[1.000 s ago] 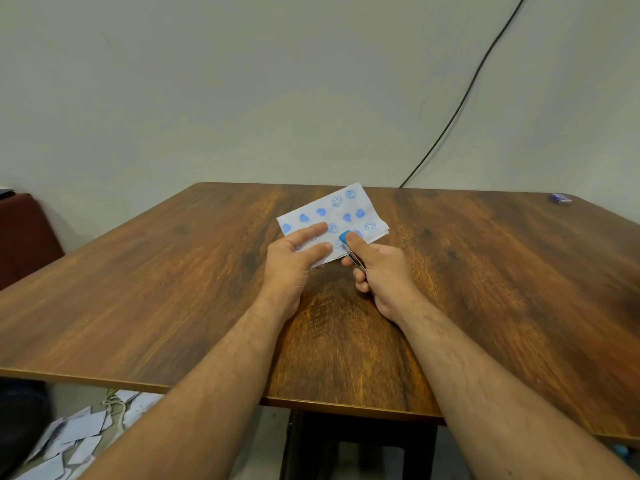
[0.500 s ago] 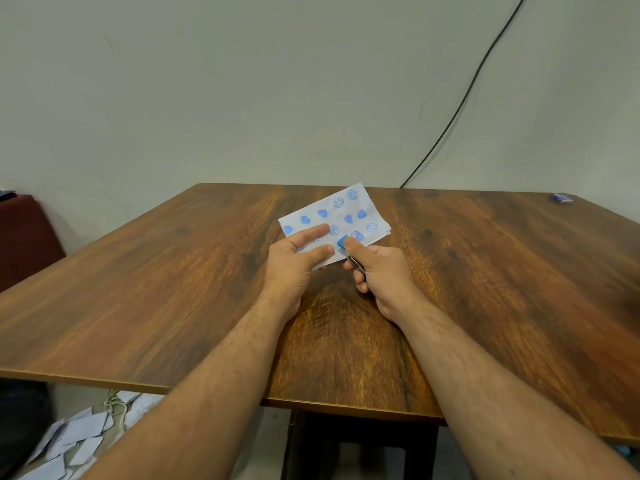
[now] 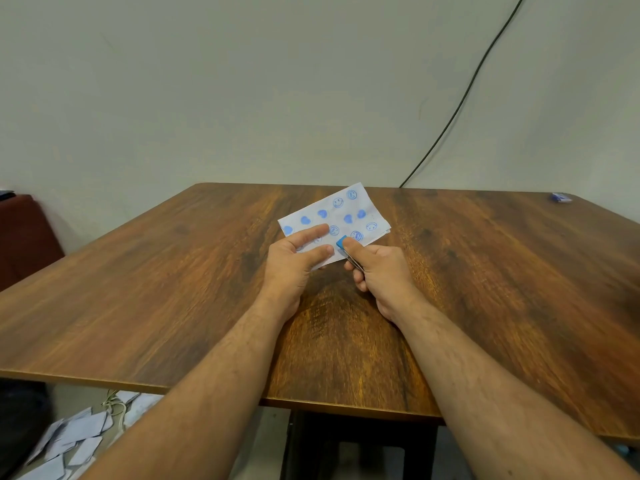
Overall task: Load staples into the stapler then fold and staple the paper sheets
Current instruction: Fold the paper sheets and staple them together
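Note:
A folded white paper [image 3: 349, 209] printed with blue hearts and smiley faces is held over the middle of the wooden table [image 3: 173, 289]. My left hand [image 3: 294, 265] pinches its near left edge between thumb and fingers. My right hand [image 3: 381, 268] grips a small stapler [image 3: 343, 247] with a blue tip and a metal body, thumb on top. The stapler's tip sits over the paper's near edge. Most of the stapler is hidden inside my fist.
A small blue box [image 3: 561, 197] lies at the table's far right corner. A black cable [image 3: 460, 98] runs down the wall behind the table. Several folded white papers [image 3: 72, 441] lie on the floor at lower left. A dark red seat [image 3: 24, 233] stands at the left.
The paper and both hands have shifted only slightly. The stapler's tip stays on the paper's near edge.

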Demonstrator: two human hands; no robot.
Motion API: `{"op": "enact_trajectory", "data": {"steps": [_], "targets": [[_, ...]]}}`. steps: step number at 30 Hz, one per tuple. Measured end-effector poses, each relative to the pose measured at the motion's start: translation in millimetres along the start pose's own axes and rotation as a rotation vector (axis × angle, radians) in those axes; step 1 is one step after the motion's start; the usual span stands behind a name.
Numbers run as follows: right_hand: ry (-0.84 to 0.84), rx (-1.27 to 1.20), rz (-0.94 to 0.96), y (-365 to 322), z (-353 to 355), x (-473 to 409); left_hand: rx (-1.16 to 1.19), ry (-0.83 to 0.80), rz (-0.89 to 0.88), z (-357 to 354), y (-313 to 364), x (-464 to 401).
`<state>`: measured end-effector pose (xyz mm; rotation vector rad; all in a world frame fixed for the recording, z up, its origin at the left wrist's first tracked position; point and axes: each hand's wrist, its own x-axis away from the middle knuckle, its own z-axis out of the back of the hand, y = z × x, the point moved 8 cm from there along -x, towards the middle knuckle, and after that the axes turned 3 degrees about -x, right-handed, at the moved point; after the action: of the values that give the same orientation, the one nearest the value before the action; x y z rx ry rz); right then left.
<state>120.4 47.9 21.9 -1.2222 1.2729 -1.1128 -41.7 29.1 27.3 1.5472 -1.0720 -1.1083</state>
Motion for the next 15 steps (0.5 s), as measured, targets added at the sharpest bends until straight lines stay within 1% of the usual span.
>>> {"op": "enact_trajectory", "data": {"steps": [5,10,15], "targets": [[0.016,-0.009,-0.015,1,0,0,0.009,0.006,0.0,1,0,-2],[0.065,-0.13,-0.023,-1,5,0,0.077,0.047,0.016,3,-1,-2],[0.1,-0.131,-0.031,-4,11,2,0.063,0.074,0.036,5,-1,-1]]}}
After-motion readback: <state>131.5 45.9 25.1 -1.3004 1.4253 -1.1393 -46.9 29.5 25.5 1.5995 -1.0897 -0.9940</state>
